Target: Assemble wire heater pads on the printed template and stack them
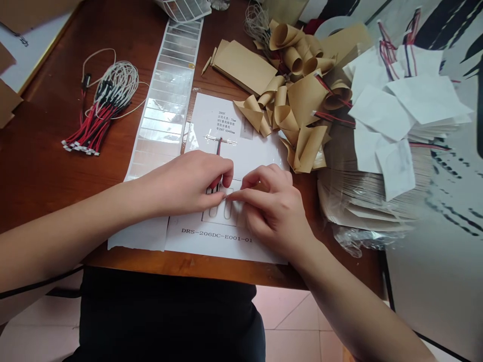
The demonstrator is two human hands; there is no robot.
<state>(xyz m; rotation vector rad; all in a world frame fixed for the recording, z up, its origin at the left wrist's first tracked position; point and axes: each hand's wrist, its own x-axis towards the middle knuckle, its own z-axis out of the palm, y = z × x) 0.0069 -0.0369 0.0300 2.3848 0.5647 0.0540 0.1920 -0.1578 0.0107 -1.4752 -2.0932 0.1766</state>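
Observation:
A white printed template sheet (226, 236) lies at the near edge of the brown wooden table (45, 161). On it runs a thin red-and-black wire (219, 146), taped near its far end. My left hand (184, 183) rests on the sheet with curled fingers pressing the wire's near end. My right hand (273, 206) sits beside it, thumb and forefinger pinched on a small pale piece (230, 197) over the sheet; I cannot make out what it is. The fingertips of both hands almost touch.
A strip of silvery labels (166, 95) lies left of the sheet. A bundle of red, black and white wires (100, 108) sits farther left. Curled brown backing papers (298, 100) pile up behind, and white squares on a stack of clear bags (381, 166) at right.

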